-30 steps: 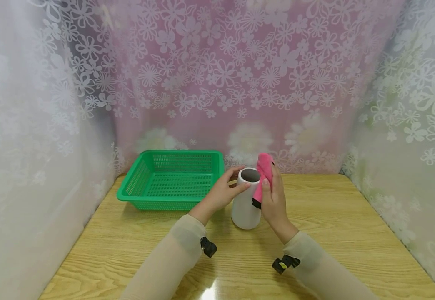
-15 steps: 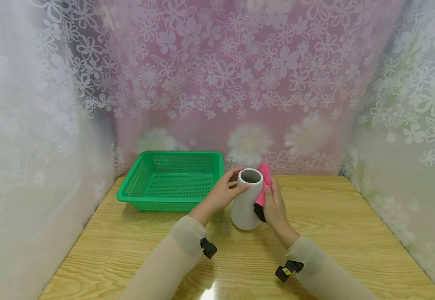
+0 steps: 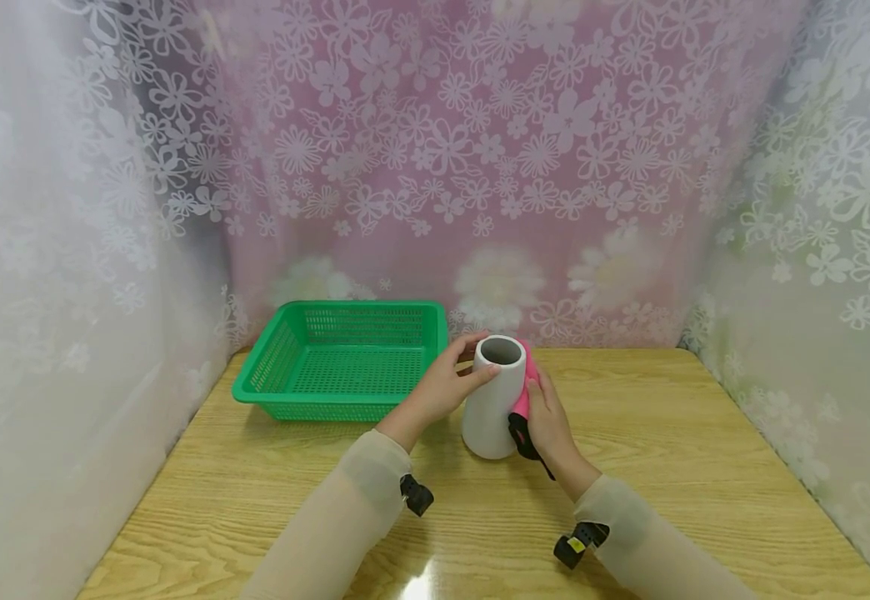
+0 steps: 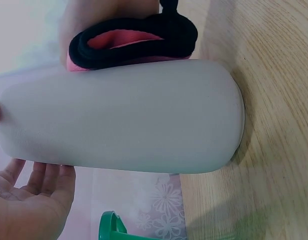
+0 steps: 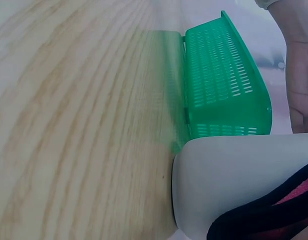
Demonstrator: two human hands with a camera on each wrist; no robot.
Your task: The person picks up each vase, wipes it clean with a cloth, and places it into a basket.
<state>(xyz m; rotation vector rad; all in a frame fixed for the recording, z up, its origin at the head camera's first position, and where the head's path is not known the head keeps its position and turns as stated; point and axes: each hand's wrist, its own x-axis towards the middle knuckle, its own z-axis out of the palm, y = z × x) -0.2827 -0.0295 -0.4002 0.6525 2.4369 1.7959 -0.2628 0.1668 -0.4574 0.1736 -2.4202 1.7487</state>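
Note:
A tall white vase (image 3: 489,421) stands upright on the wooden table, its round mouth facing up. My left hand (image 3: 444,385) grips it near the top, with the thumb by the rim and the other fingers around the left and far side. On the vase's other side, my right hand (image 3: 551,421) holds a folded pink cloth with black edging (image 4: 181,37) against the wall. Most of that cloth is hidden behind the vase and the hand in the head view. A black strap hangs from its lower edge.
A green perforated plastic basket (image 3: 330,412) stands to the left of the vase, close behind my left forearm. The wooden table (image 3: 675,450) runs back to a pink floral curtain (image 3: 450,167), with pale curtains on both sides.
My right hand has slid the cloth down and around the vase's right side, so less pink and more black edging shows. The left hand and vase have stayed in place.

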